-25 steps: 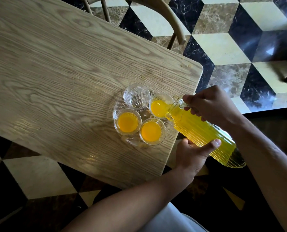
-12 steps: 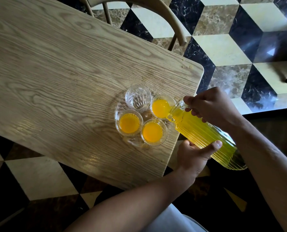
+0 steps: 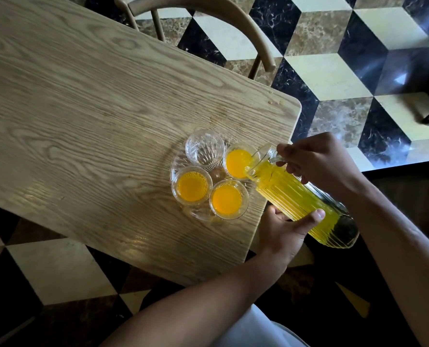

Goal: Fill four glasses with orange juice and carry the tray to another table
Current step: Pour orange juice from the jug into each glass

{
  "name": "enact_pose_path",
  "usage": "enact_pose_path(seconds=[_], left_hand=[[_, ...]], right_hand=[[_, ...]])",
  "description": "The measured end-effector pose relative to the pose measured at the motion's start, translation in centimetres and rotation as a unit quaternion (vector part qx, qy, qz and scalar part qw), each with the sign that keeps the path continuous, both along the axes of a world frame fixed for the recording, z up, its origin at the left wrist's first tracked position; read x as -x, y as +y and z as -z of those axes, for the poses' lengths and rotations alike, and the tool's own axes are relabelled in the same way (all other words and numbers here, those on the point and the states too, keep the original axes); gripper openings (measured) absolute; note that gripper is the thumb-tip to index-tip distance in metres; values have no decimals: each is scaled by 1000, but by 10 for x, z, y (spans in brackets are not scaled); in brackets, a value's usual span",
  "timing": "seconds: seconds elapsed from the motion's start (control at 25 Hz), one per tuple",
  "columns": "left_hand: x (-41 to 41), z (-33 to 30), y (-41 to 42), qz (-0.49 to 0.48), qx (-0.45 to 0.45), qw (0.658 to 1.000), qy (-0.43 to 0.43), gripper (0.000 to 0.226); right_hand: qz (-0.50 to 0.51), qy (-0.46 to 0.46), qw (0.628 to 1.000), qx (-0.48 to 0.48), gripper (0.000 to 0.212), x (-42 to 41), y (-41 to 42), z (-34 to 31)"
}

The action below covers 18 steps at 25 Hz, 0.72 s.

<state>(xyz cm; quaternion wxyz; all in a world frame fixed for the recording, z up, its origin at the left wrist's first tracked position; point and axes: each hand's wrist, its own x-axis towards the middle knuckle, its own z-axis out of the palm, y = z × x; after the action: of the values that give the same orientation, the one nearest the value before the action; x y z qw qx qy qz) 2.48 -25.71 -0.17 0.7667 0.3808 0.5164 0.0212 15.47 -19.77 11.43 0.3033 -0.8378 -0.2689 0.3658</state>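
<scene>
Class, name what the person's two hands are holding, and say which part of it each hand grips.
Both hold the ribbed juice jug: the right hand at its handle by the spout, the left hand under its body.

Left hand [image 3: 282,230] fingers under pitcher [image 3: 301,199] hidden; chair [image 3: 208,18] cut off by top edge.

Tabletop [image 3: 83,101]: light wood-grain finish, matt with a faint sheen. Tray [image 3: 177,162]: clear cut glass, ribbed. Glasses [image 3: 204,147]: clear, patterned, glossy. Pitcher [image 3: 298,196]: clear, vertically ribbed, glossy. Floor [image 3: 333,76]: polished marble-look tiles, veined, reflective. Chair [image 3: 233,18]: smooth, matt tan bentwood.
</scene>
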Motion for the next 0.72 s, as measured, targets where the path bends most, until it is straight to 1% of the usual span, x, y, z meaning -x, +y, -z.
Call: enact_pose_path(seconds=[0.04, 0.08, 0.16, 0.2, 0.28, 0.4, 0.72], left_hand=[[1, -3, 2, 1, -4, 1000, 1, 66], [2, -7, 5, 1, -6, 1000, 0, 73], [1, -15, 10, 5, -28, 1000, 9, 95], [1, -18, 11, 1, -40, 999, 13, 101], [1, -22, 15, -10, -49, 999, 12, 103], [0, -27, 20, -14, -56, 998, 2, 102], [1, -33, 36, -34, -104, 994, 17, 109]], right_hand=[[0, 1, 1000, -5, 40, 0, -1, -2], [0, 2, 1000, -12, 39, 0, -1, -4], [-2, 5, 1000, -26, 40, 2, -2, -8], [-3, 8, 999, -32, 42, 2, -1, -10], [-3, 13, 999, -43, 43, 3, 1, -13], [-9, 10, 998, -56, 36, 1, 7, -17], [-39, 0, 998, -57, 34, 5, 30, -22]])
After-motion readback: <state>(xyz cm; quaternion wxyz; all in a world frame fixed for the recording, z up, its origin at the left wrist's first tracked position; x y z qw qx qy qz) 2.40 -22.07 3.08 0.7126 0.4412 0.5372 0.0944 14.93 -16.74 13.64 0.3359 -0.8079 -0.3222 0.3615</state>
